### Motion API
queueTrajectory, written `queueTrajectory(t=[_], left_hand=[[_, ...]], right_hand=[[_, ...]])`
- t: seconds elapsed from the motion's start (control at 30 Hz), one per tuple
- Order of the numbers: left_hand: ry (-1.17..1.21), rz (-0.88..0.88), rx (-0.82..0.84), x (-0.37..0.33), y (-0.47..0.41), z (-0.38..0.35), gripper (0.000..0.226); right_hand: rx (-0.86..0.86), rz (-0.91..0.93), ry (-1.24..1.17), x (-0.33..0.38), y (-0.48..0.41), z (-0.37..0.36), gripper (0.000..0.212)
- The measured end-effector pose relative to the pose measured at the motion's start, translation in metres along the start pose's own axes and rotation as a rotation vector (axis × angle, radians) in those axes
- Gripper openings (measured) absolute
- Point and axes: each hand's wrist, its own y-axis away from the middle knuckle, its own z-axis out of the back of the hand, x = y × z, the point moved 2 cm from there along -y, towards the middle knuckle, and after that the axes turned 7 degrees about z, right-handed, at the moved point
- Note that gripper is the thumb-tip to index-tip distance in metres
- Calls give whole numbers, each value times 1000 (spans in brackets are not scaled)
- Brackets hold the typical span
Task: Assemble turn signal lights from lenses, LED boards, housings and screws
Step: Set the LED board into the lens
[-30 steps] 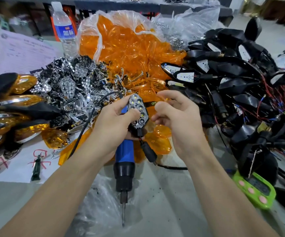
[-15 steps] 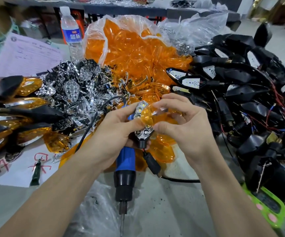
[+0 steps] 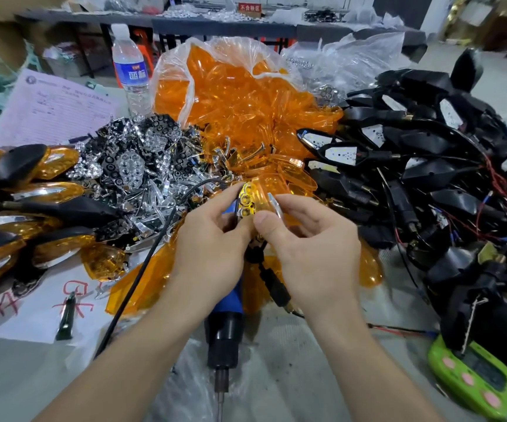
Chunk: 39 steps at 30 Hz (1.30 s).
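Observation:
My left hand grips a black turn signal housing with its chrome reflector, and an amber lens now lies over the reflector. My right hand pinches that lens and a thin chrome strip against the housing. The housing's black stalk and plug hang below my hands. A blue electric screwdriver lies on the table under my wrists, tip pointing toward me. Loose amber lenses fill a clear bag behind. Chrome reflectors are heaped at the left centre.
Black wired housings are piled at the right. Finished amber signals lie at the far left. A water bottle and a paper form stand at the back left. A green timer sits at the lower right.
My right hand brought an amber lens over the bare reflector and set it onto the housing; both hands lifted slightly. The view tilted up a little.

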Motion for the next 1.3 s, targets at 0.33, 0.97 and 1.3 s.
queueTrajectory(t=[0.33, 0.97, 1.3], left_hand=[[80, -28, -87, 2, 0, 5, 58], [229, 31, 251, 0, -8, 10, 54], [347, -40, 283, -6, -8, 16, 61]], right_hand=[[-15, 145, 37, 7, 13, -9, 36], [-66, 92, 129, 1, 5, 4, 47], [38, 111, 36, 1, 2, 4, 43]])
